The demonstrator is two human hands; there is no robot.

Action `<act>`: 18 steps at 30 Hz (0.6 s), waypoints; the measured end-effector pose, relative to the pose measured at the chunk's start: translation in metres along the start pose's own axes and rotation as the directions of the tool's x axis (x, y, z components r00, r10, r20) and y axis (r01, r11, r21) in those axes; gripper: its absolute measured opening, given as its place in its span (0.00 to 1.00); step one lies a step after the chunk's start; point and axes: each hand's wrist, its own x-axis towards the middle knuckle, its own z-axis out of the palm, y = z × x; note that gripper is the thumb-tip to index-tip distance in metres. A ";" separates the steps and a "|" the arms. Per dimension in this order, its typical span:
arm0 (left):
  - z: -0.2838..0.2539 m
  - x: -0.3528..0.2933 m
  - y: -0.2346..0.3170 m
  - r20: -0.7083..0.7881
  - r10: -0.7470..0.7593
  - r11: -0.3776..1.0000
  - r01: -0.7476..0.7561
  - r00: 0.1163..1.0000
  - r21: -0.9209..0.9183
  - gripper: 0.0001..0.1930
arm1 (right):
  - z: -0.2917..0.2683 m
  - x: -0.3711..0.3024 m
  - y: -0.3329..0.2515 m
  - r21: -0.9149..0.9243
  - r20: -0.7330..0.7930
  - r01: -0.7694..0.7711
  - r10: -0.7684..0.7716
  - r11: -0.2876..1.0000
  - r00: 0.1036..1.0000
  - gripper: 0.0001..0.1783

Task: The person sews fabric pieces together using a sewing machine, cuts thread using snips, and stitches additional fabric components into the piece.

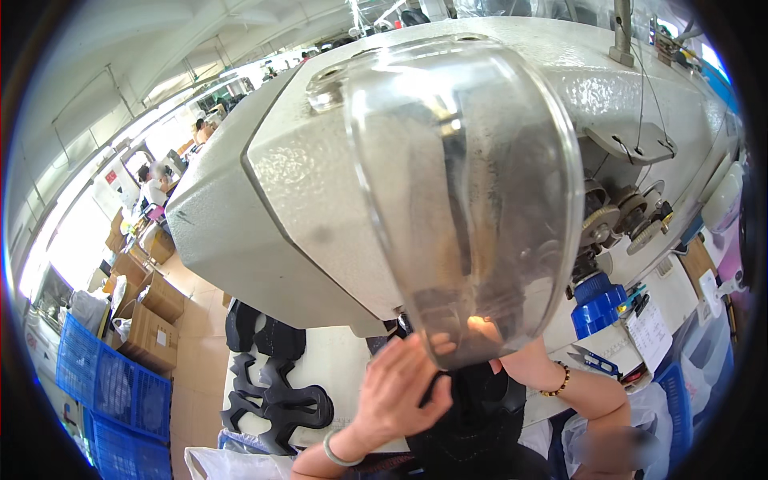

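Observation:
A large grey-white sewing machine (320,208) fills the middle of the view, with a curved clear plastic shield (512,200) on its front. Below the shield, a black stitched piece (472,416) lies under the machine head and reaches toward my body. My left hand (400,388) rests at its left side, fingers stretched and thumb apart, the fingertips close to the needle area. At the right side, my right hand (512,356) grips the piece's edge; some of its fingers show only blurrily through the shield. The needle itself is hidden.
Several black cut pieces (296,408) lie on the white table to the left. Right of the machine are a blue round cap (596,308), snips (592,360) and a paper sheet (650,334). Blue crates (112,376) and cardboard boxes (150,336) stand on the floor at left.

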 end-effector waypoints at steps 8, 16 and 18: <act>0.027 0.001 -0.006 0.024 0.158 0.981 -0.160 0.987 0.110 0.15 | -0.007 0.010 0.021 -0.504 0.047 0.397 -0.434 0.767 0.900 0.05; 0.039 0.007 -0.014 -0.135 0.135 0.987 -0.121 0.982 0.109 0.13 | -0.038 0.010 0.033 -0.783 0.226 0.488 -0.555 0.385 0.801 0.22; 0.044 0.007 -0.019 -0.161 0.133 0.988 -0.119 0.978 0.095 0.14 | -0.030 0.017 0.029 -0.782 0.094 0.422 -0.582 0.459 0.808 0.15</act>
